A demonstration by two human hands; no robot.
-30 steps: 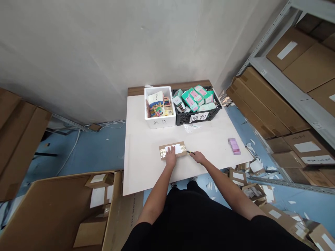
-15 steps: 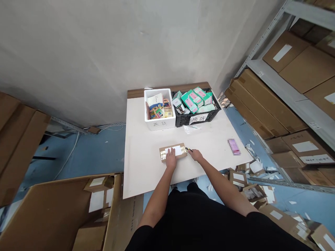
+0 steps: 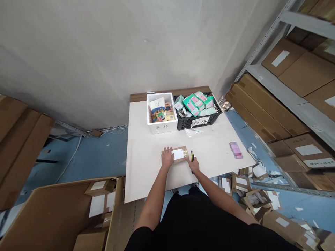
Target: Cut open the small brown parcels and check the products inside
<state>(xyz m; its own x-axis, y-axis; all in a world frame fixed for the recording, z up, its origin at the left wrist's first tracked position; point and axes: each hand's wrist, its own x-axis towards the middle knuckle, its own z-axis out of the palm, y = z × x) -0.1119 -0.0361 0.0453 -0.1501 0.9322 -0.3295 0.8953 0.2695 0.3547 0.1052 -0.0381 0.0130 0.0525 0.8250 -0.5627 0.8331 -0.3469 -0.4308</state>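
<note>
A small brown cardboard box [image 3: 181, 153] with a white label and tape lies on the white table [image 3: 146, 160] in front of me. My left hand [image 3: 166, 157] rests flat on the box's left end, fingers spread. My right hand [image 3: 194, 164] is closed around a yellow-and-black utility knife [image 3: 192, 156], held just right of the box with its tip pointing away from me.
At the table's back stand a white foam bin [image 3: 162, 122] of colourful packs and a black crate [image 3: 199, 120] of green boxes. A pink item [image 3: 236, 150] lies at the right. Open cartons lie lower left, small boxes on the floor right, shelves of cartons beyond.
My left hand slid from the box's middle to its left end. My right hand with the knife drew back from the box's right end and turned the knife to point away.
</note>
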